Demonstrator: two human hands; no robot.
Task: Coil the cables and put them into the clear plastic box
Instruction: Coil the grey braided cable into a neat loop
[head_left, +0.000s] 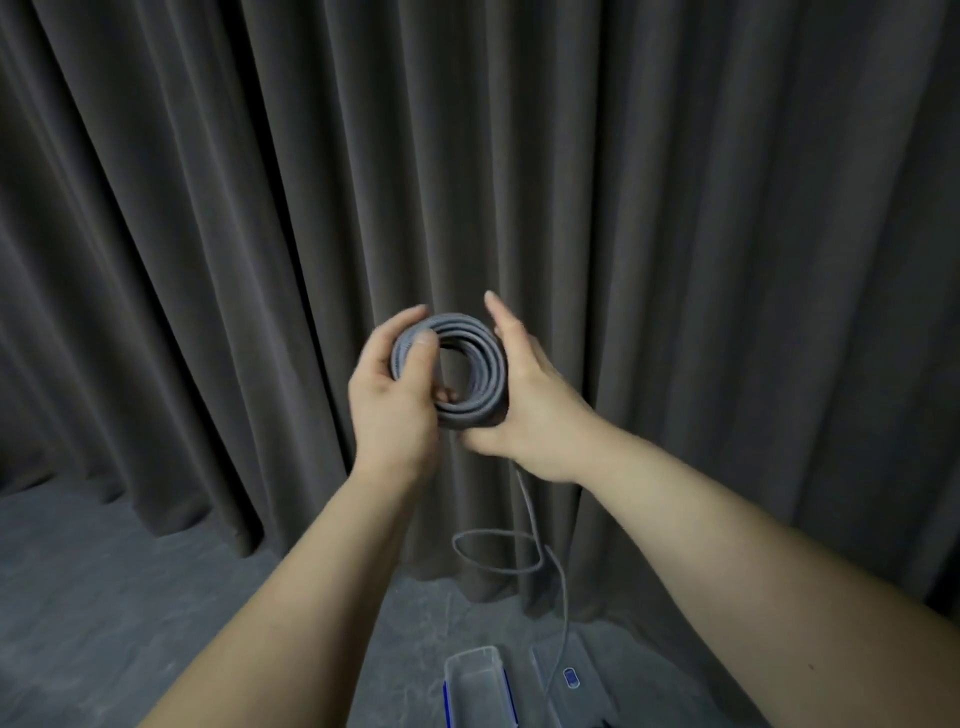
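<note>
A grey cable (480, 358) is wound into a tight round coil, held up in front of me at chest height. My left hand (392, 400) grips the coil's left side, thumb laid across the windings. My right hand (530, 400) cups the coil's right side and bottom, with its upper fingers straight along the outer edge. The cable's loose tail (532, 519) hangs from under my right hand, makes one loop and drops toward the floor. The clear plastic box (475, 680) with a blue edge stands open on the floor below, between my forearms.
A dark pleated curtain (208, 234) fills the background and reaches the grey floor (104, 597). Beside the box on the right lies its clear lid (571, 675) with a small blue clasp; the cable tail ends over it.
</note>
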